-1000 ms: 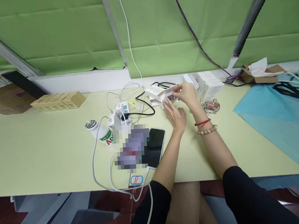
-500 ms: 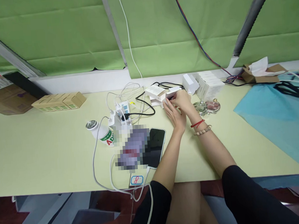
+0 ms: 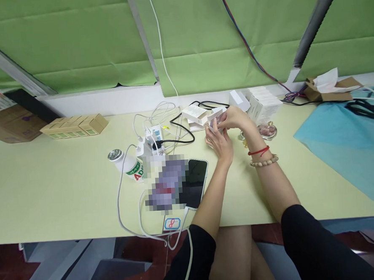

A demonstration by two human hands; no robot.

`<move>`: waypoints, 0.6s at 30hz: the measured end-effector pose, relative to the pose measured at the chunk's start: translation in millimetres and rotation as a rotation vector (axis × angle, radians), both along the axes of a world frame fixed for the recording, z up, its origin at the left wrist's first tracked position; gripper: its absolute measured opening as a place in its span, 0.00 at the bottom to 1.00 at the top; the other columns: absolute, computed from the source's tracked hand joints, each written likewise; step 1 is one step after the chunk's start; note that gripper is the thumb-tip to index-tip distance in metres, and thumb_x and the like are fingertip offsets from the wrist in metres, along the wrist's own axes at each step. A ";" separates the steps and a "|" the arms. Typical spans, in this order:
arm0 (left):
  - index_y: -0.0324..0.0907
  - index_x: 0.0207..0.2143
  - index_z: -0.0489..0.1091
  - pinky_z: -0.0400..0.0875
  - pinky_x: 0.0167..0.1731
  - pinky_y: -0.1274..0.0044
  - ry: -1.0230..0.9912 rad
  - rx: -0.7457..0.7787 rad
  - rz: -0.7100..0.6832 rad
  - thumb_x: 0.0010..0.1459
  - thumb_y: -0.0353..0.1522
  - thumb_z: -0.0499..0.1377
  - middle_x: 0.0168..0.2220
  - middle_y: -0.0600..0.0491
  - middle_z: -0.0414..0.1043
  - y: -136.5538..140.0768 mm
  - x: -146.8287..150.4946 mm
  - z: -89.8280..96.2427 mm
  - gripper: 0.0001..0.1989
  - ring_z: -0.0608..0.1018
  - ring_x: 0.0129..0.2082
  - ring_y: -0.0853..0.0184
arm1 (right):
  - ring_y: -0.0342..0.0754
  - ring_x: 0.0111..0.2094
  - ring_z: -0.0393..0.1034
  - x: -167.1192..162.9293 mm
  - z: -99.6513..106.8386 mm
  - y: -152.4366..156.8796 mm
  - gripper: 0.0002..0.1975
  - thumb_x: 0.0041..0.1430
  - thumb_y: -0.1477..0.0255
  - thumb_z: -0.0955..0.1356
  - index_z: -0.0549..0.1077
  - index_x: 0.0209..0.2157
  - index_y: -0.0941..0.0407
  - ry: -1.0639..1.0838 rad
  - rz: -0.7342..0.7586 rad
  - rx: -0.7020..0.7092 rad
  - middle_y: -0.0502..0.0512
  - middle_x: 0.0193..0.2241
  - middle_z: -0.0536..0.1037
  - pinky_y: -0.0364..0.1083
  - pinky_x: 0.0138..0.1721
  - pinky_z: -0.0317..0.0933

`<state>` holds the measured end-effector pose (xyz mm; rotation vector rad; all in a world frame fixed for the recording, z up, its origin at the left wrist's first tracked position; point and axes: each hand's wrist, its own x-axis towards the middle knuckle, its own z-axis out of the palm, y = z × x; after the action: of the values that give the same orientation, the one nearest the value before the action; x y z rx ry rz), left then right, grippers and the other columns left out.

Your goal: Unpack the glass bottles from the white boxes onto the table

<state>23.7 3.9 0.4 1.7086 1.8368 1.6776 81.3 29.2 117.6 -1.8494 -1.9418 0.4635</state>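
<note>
**Two bare hands are working at a small white box**

Head camera: just above and right of the frame's center, a small white box (image 3: 217, 112) is tilting between the hands, near some loose white packaging (image 3: 194, 113). The left hand (image 3: 221, 146) is curving its fingers against the box's near side; whether it is gripping firmly, I cannot tell. The right hand (image 3: 238, 119) is bending its fingertips in at the box's right edge (what they are pinching, if anything, is hidden). Compared with half a second ago, the right hand is sitting slightly farther right and is leaving more of the box showing, so the handling seems to be continuing, not finished. That forearm is now hiding most of a glass ornament; a pink one (image 3: 268, 131) is showing just right of it. A phone (image 3: 194, 184) is lying at lower center.
</note>
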 end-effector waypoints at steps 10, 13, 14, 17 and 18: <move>0.39 0.55 0.57 0.58 0.54 0.64 -0.071 0.037 -0.013 0.62 0.37 0.48 0.54 0.37 0.62 4.0 -3.2 -1.5 0.21 0.63 0.57 0.56 | 0.42 0.20 0.64 41.9 25.9 -18.1 0.13 0.43 0.62 0.73 0.72 0.23 0.57 0.333 -0.222 0.105 0.54 0.19 0.73 0.44 0.22 0.61; 0.39 0.55 0.57 0.58 0.54 0.64 -0.083 0.030 -0.009 0.62 0.36 0.47 0.54 0.38 0.62 3.1 -2.7 -0.7 0.20 0.64 0.57 0.57 | 0.42 0.19 0.63 69.8 24.8 -29.0 0.13 0.42 0.62 0.74 0.71 0.22 0.56 0.326 -0.297 -0.161 0.57 0.21 0.75 0.46 0.22 0.61; 0.39 0.55 0.56 0.58 0.54 0.64 -0.089 0.024 -0.012 0.62 0.35 0.47 0.54 0.38 0.62 2.7 -2.7 -0.1 0.20 0.63 0.57 0.57 | 0.42 0.19 0.63 79.2 22.8 -34.6 0.13 0.42 0.62 0.74 0.70 0.21 0.56 0.312 -0.299 -0.276 0.58 0.21 0.76 0.46 0.22 0.61; 0.39 0.55 0.56 0.58 0.54 0.65 -0.099 0.011 -0.015 0.61 0.33 0.48 0.53 0.38 0.62 1.7 -2.9 1.5 0.20 0.63 0.57 0.57 | 0.44 0.21 0.66 104.9 12.6 -52.9 0.13 0.46 0.61 0.73 0.70 0.23 0.55 0.300 -0.296 -0.370 0.62 0.22 0.76 0.46 0.24 0.61; 0.39 0.55 0.56 0.58 0.54 0.65 -0.098 0.014 -0.011 0.60 0.33 0.48 0.53 0.39 0.62 1.6 -3.1 1.7 0.20 0.63 0.57 0.57 | 0.44 0.23 0.67 112.2 8.7 -58.0 0.14 0.48 0.60 0.72 0.70 0.24 0.55 0.304 -0.310 -0.306 0.62 0.23 0.76 0.46 0.25 0.62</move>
<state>20.6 5.5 2.1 1.6080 1.7740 1.7407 193.5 -28.8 126.4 -2.0754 -1.4160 0.9186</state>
